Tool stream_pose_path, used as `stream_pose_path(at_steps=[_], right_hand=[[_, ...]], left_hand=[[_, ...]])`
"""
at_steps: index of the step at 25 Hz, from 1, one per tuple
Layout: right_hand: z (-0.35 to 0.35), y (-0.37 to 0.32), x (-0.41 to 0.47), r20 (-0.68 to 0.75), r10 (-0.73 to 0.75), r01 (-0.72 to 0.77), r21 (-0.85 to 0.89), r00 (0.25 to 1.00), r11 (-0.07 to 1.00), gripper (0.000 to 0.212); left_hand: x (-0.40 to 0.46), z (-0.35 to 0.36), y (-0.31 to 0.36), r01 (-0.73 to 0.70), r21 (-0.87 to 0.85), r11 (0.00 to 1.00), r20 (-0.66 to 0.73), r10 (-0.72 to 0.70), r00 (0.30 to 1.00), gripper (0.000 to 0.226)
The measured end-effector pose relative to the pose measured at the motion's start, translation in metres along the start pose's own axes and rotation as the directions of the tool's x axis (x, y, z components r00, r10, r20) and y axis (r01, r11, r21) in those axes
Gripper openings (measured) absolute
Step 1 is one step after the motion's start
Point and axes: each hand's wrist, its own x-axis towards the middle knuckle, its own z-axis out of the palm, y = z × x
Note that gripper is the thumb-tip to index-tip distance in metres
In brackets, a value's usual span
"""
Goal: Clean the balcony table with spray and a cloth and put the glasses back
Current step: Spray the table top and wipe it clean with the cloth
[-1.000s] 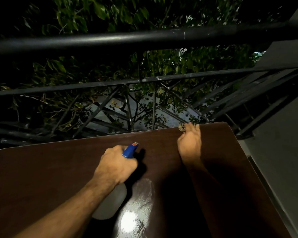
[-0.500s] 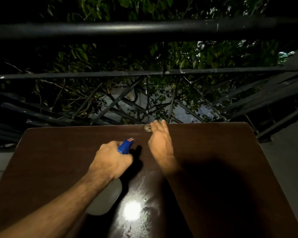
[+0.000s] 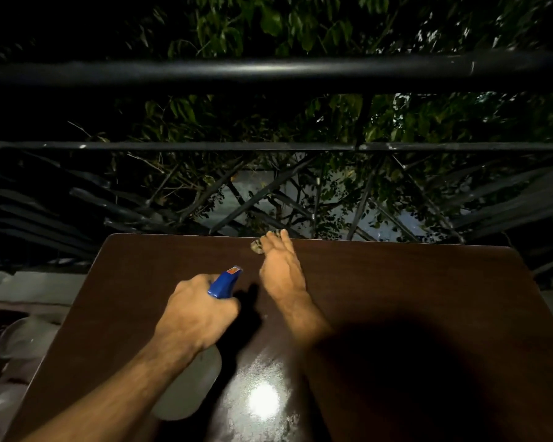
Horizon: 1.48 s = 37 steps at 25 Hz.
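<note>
My left hand (image 3: 195, 314) grips a clear spray bottle (image 3: 189, 387) with a blue trigger head (image 3: 224, 281), held over the middle of the dark brown table (image 3: 412, 282). My right hand (image 3: 281, 269) lies flat on a small patterned cloth (image 3: 257, 245) at the table's far edge; only a corner of the cloth shows beyond the fingers. A wet, shiny patch (image 3: 262, 400) reflects a light on the near middle of the table. No glasses stand on the tabletop.
A black metal railing (image 3: 268, 71) runs across just beyond the table, with tree leaves behind it. Pale glassy or plastic items (image 3: 23, 339) sit low at the left, beside the table. A dark shadow covers the table's near right part.
My right hand has slid the cloth leftward along the table's far edge. The view has shifted left too. My left hand keeps holding the bottle in about the same place.
</note>
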Motion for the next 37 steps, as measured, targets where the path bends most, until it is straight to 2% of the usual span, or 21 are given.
stream_pose_path(at_steps=[4, 6, 7, 10, 12, 14, 16, 18, 20, 27, 29, 31, 33, 35, 37], right_hand=[[-0.032, 0.066, -0.009, -0.204, 0.182, -0.196, -0.052, 0.962, 0.979, 0.059], [-0.058, 0.101, -0.019, -0.264, 0.311, -0.333, -0.04, 0.913, 0.942, 0.055], [-0.071, 0.113, -0.026, -0.26, 0.32, -0.343, -0.045, 0.911, 0.938, 0.054], [-0.096, 0.134, -0.05, -0.102, 0.127, -0.137, -0.095, 0.987, 0.986, 0.052], [-0.107, 0.148, -0.068, -0.06, 0.096, -0.101, -0.092, 0.994, 0.991, 0.05], [-0.129, 0.174, -0.084, -0.191, 0.226, -0.24, -0.053, 0.955, 0.969, 0.049], [-0.155, 0.212, -0.1, -0.323, 0.365, -0.397, -0.035, 0.873, 0.917, 0.048], [-0.178, 0.249, -0.114, -0.368, 0.457, -0.502, -0.032, 0.81, 0.864, 0.048], [-0.193, 0.273, -0.123, -0.389, 0.49, -0.545, -0.036, 0.78, 0.838, 0.048], [-0.221, 0.319, -0.095, -0.396, 0.466, -0.52, -0.035, 0.791, 0.853, 0.048], [-0.219, 0.319, -0.075, -0.335, 0.409, -0.453, -0.064, 0.849, 0.889, 0.049], [-0.205, 0.308, -0.058, -0.205, 0.261, -0.286, -0.104, 0.943, 0.952, 0.05], [-0.192, 0.303, -0.053, -0.109, 0.136, -0.149, -0.118, 0.985, 0.982, 0.051], [-0.197, 0.316, -0.053, -0.171, 0.169, -0.188, -0.1, 0.971, 0.977, 0.051], [-0.21, 0.338, -0.057, -0.316, 0.339, -0.375, -0.057, 0.886, 0.925, 0.05]], left_hand=[[-0.005, -0.009, -0.009, -0.007, -0.013, 1.0, -0.004, 0.007, 1.0, 0.013], [-0.008, -0.013, -0.012, -0.012, -0.002, 1.0, 0.001, 0.012, 1.0, 0.011], [-0.009, -0.014, -0.014, -0.01, 0.006, 1.0, 0.008, 0.01, 1.0, 0.01], [-0.014, -0.009, -0.013, 0.0, 0.048, 0.999, 0.075, -0.004, 0.997, 0.012], [-0.018, 0.001, 0.0, -0.044, 0.106, 0.993, 0.138, 0.029, 0.99, 0.009], [-0.025, 0.016, 0.022, -0.132, 0.13, 0.983, 0.198, 0.105, 0.975, 0.007], [-0.031, 0.033, 0.049, -0.206, 0.11, 0.972, 0.227, 0.177, 0.958, 0.007], [-0.036, 0.054, 0.078, -0.269, 0.092, 0.959, 0.233, 0.242, 0.942, 0.012], [-0.039, 0.073, 0.104, -0.313, 0.06, 0.948, 0.25, 0.29, 0.924, 0.019], [-0.037, 0.126, 0.166, -0.339, -0.05, 0.939, 0.265, 0.34, 0.902, 0.015], [-0.032, 0.13, 0.171, -0.332, -0.058, 0.942, 0.253, 0.335, 0.907, 0.015], [-0.025, 0.131, 0.172, -0.325, -0.051, 0.944, 0.249, 0.327, 0.912, 0.017], [-0.018, 0.13, 0.17, -0.325, -0.036, 0.945, 0.243, 0.324, 0.914, 0.02], [-0.013, 0.128, 0.166, -0.329, -0.025, 0.944, 0.236, 0.325, 0.916, 0.021], [-0.01, 0.126, 0.163, -0.334, -0.026, 0.942, 0.232, 0.33, 0.915, 0.022]])
